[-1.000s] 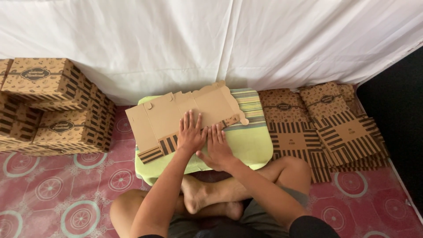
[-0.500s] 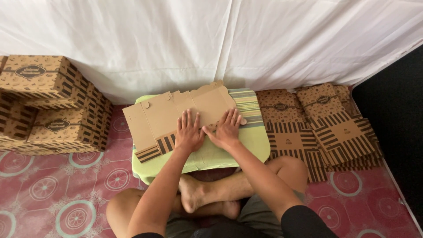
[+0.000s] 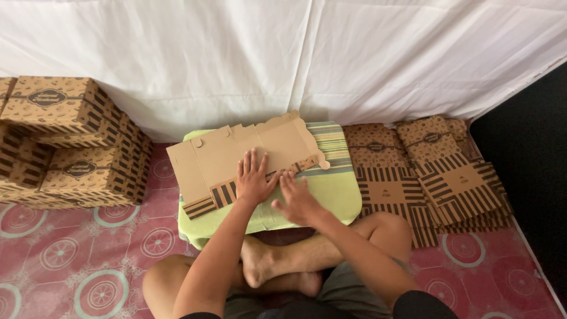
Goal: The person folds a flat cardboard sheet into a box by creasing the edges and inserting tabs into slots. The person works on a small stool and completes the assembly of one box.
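On the small green tabletop (image 3: 342, 201), the left hand (image 3: 254, 180) presses flat, grip open, on the unfolded brown cardboard box blank (image 3: 236, 156), with the right hand (image 3: 298, 201) open-palmed just beside it.

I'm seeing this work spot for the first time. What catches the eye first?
In the middle, a flat cardboard box blank lies on a light green table, with the left hand pressed on it and the right hand beside it. Assembled brown boxes are stacked at left; flat patterned blanks are piled at right.
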